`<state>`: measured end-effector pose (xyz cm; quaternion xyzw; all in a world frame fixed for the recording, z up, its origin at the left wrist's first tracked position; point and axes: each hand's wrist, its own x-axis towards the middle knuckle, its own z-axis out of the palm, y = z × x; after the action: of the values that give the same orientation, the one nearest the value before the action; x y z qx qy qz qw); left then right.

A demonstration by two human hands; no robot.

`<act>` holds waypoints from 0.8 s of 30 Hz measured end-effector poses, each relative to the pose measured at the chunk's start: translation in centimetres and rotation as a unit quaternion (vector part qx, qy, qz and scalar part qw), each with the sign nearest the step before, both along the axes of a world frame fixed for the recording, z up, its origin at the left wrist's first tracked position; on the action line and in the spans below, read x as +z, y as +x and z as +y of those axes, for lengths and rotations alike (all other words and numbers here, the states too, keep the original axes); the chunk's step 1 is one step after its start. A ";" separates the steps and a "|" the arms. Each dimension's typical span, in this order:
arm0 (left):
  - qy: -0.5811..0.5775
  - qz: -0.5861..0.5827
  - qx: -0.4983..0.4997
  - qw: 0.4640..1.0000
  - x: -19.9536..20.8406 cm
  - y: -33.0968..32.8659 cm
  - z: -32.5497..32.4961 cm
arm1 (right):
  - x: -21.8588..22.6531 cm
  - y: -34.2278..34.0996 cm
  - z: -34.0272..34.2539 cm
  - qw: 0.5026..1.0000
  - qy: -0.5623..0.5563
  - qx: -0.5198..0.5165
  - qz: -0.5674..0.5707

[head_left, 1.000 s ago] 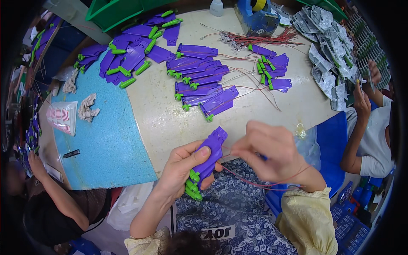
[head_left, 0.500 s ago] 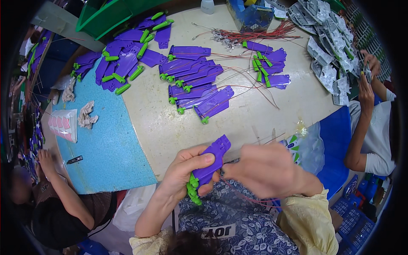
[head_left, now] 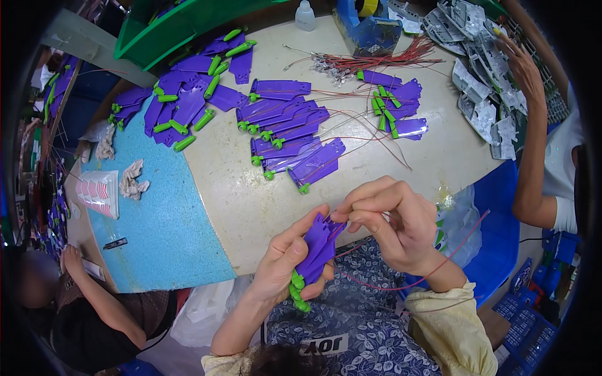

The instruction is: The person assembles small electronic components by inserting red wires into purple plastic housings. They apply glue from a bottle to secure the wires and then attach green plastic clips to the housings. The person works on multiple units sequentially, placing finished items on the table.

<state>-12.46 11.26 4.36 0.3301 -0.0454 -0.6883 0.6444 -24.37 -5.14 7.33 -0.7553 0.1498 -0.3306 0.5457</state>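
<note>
My left hand (head_left: 276, 266) is closed around a small stack of flat purple plastic pieces (head_left: 318, 247), held tilted above my lap. Bright green rounded tips (head_left: 298, 292) stick out at the stack's lower end. Thumb and fingertips of my right hand (head_left: 404, 225) pinch together at the upper end of the stack, where a thin strand shows. A red wire (head_left: 433, 271) loops beneath the right hand and past its wrist. Exactly where the wire meets the plastic is hidden by my fingers.
Purple pieces with green tips (head_left: 304, 119) lie in rows ahead, wires trailing right. More form a pile (head_left: 188, 103) at left. A red wire bundle (head_left: 376, 62), blue tape dispenser (head_left: 370, 31) and grey parts (head_left: 476, 81) sit farther back. Co-workers sit on both sides.
My right hand, blurred before, has come to the top end of the purple stack. The left hand has tilted the stack. The right-hand co-worker's arm now reaches over the grey parts.
</note>
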 end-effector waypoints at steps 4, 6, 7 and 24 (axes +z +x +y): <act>-0.014 -0.018 -0.013 1.000 -0.9 -0.5 0.6 | -0.2 0.0 0.3 0.999 -0.031 -0.030 -0.014; -0.013 -0.023 -0.024 0.999 -0.9 -0.4 0.6 | -0.4 0.1 0.5 0.998 -0.041 -0.047 -0.028; -0.014 -0.026 -0.029 0.999 -0.9 -0.5 0.6 | -0.4 0.0 0.4 0.998 -0.053 -0.025 -0.025; -0.011 -0.026 -0.025 0.999 0.9 0.1 -0.6 | -0.8 -0.3 0.2 0.997 0.024 -0.003 -0.078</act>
<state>-12.37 10.64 5.25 0.3394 -0.0780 -0.6948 0.6293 -24.66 -4.97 6.57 -0.7136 0.1174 -0.3864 0.5725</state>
